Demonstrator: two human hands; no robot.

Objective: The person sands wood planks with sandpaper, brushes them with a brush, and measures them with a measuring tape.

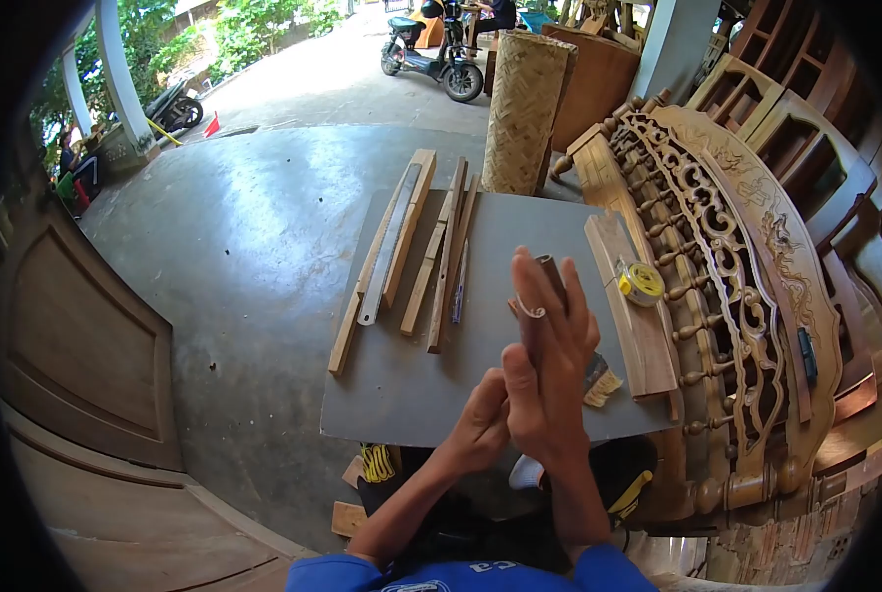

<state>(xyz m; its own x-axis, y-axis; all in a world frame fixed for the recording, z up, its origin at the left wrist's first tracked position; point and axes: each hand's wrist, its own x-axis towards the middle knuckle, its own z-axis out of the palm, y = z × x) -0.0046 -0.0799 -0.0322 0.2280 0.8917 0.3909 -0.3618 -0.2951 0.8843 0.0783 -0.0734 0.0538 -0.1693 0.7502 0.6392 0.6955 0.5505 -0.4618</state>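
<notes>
Near the table's front edge, both my hands are raised close together. My right hand is upright with its fingers stretched up along a narrow brown wooden piece, whose end shows between the fingertips. A small pale curl, perhaps a shaving, shows by these fingers. Against its wrist side, my left hand is closed; what it grips is hidden. To the left lie a steel ruler on a wood strip, several more strips and a pen-like thing. A brush lies partly behind my right hand.
The grey tabletop is under my hands. A yellow tape measure sits on a wooden board at the right. Beyond stands a carved wooden panel. A rolled woven mat stands behind the table; wooden panels are at left.
</notes>
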